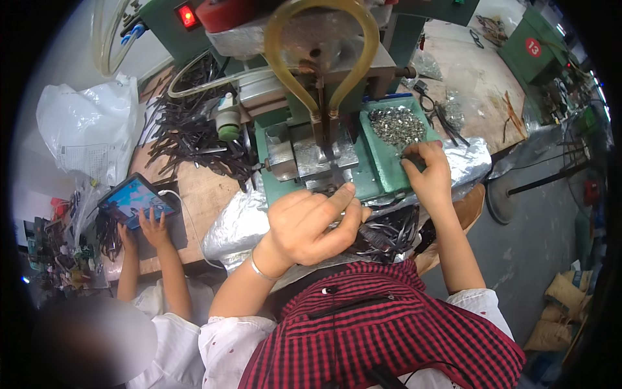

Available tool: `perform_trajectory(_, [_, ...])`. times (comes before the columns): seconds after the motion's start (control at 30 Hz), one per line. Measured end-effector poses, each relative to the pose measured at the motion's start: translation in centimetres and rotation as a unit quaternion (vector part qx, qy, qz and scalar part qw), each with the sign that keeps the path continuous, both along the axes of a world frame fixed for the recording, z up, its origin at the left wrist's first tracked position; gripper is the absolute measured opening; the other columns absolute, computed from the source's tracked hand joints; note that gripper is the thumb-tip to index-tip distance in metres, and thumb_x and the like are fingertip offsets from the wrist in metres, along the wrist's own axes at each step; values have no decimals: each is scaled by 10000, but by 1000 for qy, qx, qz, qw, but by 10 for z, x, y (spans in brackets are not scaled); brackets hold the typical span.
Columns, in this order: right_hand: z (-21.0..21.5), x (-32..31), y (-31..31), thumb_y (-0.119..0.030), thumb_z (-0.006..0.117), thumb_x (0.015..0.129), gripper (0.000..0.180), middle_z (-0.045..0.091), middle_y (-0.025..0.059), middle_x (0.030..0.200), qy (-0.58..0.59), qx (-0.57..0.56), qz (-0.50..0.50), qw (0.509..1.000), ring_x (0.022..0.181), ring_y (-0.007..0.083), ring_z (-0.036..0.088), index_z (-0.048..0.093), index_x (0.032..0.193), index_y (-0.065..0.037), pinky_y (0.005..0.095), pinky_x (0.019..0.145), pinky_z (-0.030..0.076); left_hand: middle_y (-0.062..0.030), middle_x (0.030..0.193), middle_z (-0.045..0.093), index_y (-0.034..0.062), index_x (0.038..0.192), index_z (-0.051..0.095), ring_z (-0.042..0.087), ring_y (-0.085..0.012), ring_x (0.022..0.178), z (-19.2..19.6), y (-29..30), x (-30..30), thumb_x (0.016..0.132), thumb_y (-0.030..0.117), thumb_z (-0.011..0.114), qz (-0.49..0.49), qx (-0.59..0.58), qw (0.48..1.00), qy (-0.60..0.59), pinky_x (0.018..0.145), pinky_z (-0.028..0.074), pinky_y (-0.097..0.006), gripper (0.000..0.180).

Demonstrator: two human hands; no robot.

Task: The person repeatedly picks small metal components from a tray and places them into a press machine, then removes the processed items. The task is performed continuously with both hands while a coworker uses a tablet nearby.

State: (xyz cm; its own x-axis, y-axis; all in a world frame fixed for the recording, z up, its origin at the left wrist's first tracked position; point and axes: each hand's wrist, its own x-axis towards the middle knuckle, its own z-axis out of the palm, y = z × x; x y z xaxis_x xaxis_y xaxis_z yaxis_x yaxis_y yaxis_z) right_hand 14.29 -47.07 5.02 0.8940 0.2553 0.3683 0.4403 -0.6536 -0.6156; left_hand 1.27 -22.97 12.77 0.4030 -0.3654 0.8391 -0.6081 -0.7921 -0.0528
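My left hand (314, 223) is closed in front of the green bench machine, fingertips pinched on a thin dark strip (337, 174). The strip's far end reaches the metal block (311, 155) under two upright copper-coloured rods (324, 126). At the green tray (389, 172) to the right, my right hand (431, 172) has its thumb and fingers curled together over the tray's near right part. Whatever lies between those fingertips is too small to make out. Small shiny metal pieces (398, 126) are heaped in the tray's far end.
A yellowish hose (372, 39) loops above the rods. Dark strips (194, 129) are piled left of the machine, and more strips (389, 236) lie by my lap. Crumpled foil (236, 227) covers the bench edge. At left, another person's hands (152, 227) touch a tablet (133, 201).
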Motion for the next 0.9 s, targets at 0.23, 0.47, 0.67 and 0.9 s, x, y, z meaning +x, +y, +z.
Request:
perform_trajectory(0.23, [2, 4, 25, -113, 759, 813, 129, 644, 132, 926, -83, -91, 0, 992, 969, 368, 637, 729, 926, -58, 459, 866, 504, -160, 1263, 731, 44, 1142, 746, 688, -180, 729, -5, -6, -40, 720, 36, 843, 22, -113, 986, 124, 606, 534, -290, 432])
perform_trajectory(0.47, [-8, 4, 14, -57, 651, 970, 131, 738, 110, 973, -3, 128, -9, 992, 888, 220, 703, 697, 1085, -16, 337, 858, 533, -97, 951, 755, 22, 1033, 728, 666, -234, 743, 22, 68, -88, 791, -42, 778, 285, -162, 944, -32, 659, 511, -315, 255])
perform_trajectory(0.67, [7, 7, 41, -71, 658, 991, 204, 751, 105, 1074, 2, 121, 23, 992, 1008, 190, 695, 721, 1172, 0, 297, 915, 521, -79, 986, 675, 77, 902, 757, 602, -308, 950, -18, 135, -31, 738, 23, 766, 327, -51, 927, 177, 824, 500, -412, 173])
perform_trajectory(0.9, [-22, -1, -5, -38, 661, 963, 146, 754, 128, 1035, -49, 127, -53, 989, 993, 241, 709, 730, 1086, 0, 379, 1073, 462, -141, 1090, 695, 41, 993, 768, 640, -342, 1047, -92, 150, -6, 822, 46, 734, 346, -155, 904, 196, 926, 512, -438, 174])
